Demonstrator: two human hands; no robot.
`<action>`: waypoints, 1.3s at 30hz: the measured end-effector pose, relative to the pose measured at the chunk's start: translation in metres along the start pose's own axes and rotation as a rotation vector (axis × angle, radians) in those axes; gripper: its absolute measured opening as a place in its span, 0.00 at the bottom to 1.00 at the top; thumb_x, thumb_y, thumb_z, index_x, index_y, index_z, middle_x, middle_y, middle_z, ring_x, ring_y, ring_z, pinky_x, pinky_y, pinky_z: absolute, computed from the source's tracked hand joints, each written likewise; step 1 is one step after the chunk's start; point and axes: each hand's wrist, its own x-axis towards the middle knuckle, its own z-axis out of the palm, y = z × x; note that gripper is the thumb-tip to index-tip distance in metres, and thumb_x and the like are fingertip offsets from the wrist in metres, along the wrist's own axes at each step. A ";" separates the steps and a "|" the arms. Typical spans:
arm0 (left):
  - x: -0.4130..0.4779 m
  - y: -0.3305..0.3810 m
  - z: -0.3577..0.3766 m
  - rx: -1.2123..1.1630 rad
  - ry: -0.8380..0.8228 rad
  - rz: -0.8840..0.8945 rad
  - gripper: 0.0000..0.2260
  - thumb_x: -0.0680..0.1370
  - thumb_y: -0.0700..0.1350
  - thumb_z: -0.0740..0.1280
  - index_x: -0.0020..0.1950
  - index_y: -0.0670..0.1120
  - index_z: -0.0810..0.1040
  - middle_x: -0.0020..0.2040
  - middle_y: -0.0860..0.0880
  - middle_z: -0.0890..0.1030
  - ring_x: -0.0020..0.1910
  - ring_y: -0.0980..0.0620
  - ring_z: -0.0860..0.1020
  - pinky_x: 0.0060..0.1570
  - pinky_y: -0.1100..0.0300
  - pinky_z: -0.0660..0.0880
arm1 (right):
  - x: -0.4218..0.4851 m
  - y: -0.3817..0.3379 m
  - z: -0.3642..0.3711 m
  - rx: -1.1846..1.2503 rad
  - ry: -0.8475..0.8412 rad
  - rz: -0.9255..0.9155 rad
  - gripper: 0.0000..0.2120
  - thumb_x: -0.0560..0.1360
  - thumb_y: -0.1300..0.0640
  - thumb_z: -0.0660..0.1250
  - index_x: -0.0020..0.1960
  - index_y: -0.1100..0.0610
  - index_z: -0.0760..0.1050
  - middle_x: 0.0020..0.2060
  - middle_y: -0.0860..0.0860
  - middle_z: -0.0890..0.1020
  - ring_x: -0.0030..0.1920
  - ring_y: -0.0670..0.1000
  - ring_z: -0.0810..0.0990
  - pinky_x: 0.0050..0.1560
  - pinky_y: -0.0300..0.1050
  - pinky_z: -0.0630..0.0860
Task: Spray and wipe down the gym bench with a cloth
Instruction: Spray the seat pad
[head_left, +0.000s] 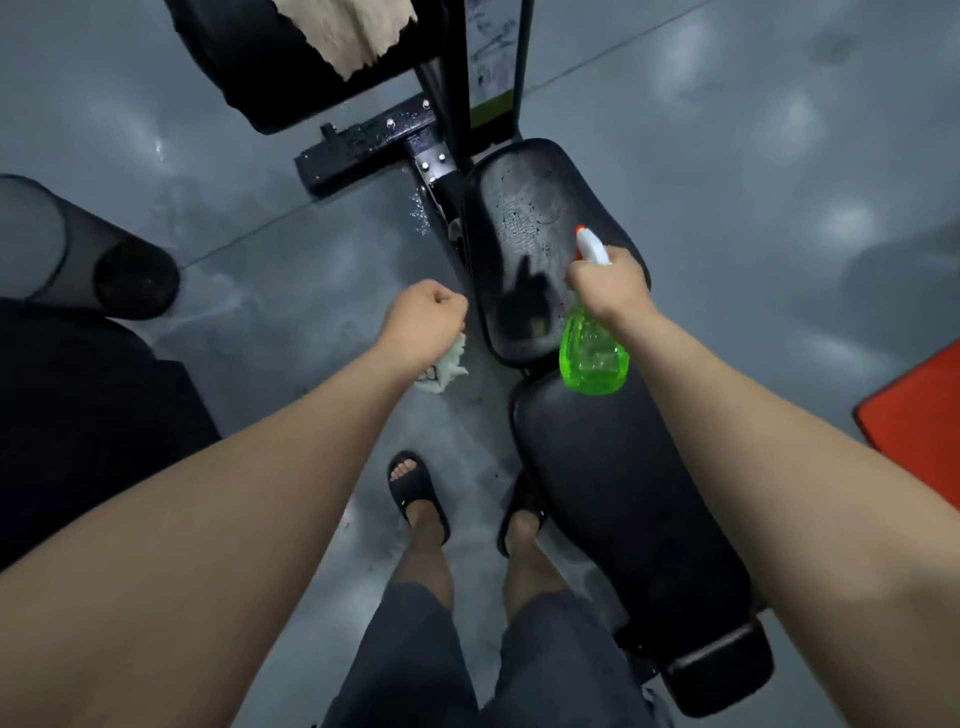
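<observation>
The black gym bench runs from the lower right up the middle; its seat pad (524, 208) carries droplets of spray, and the longer back pad (623, 493) lies nearer me. My right hand (608, 283) grips a green spray bottle (592, 356) by its white and orange trigger head, which points toward the wet seat pad. My left hand (423, 319) is fisted around a pale cloth (447, 364) that hangs below it, over the floor just left of the bench.
Grey glossy floor (753, 156) surrounds the bench. A black metal frame (374, 145) with bolts and a torn pad (332, 57) stands ahead. A dark mesh bin (62, 244) lies at the left, an orange mat (919, 410) at the right. My sandalled feet (415, 488) stand beside the bench.
</observation>
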 end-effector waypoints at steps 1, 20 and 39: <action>0.006 -0.005 0.003 -0.025 0.028 -0.030 0.08 0.76 0.47 0.62 0.41 0.48 0.78 0.37 0.54 0.85 0.41 0.51 0.82 0.49 0.58 0.78 | 0.006 0.002 0.000 -0.060 -0.001 -0.002 0.06 0.73 0.51 0.63 0.41 0.53 0.75 0.35 0.47 0.77 0.35 0.52 0.76 0.38 0.43 0.72; 0.002 -0.032 0.094 -0.046 0.140 -0.132 0.10 0.80 0.45 0.63 0.39 0.47 0.73 0.33 0.50 0.74 0.35 0.51 0.71 0.35 0.59 0.69 | 0.015 0.122 -0.043 -0.216 0.027 0.095 0.09 0.75 0.52 0.62 0.38 0.54 0.70 0.39 0.52 0.79 0.43 0.61 0.78 0.48 0.52 0.77; -0.015 -0.073 0.059 -0.103 0.157 -0.257 0.10 0.78 0.44 0.61 0.37 0.48 0.68 0.31 0.49 0.70 0.23 0.51 0.71 0.19 0.67 0.66 | -0.001 0.060 0.028 -0.166 -0.038 -0.054 0.06 0.71 0.53 0.62 0.37 0.54 0.71 0.37 0.51 0.80 0.41 0.59 0.79 0.43 0.49 0.76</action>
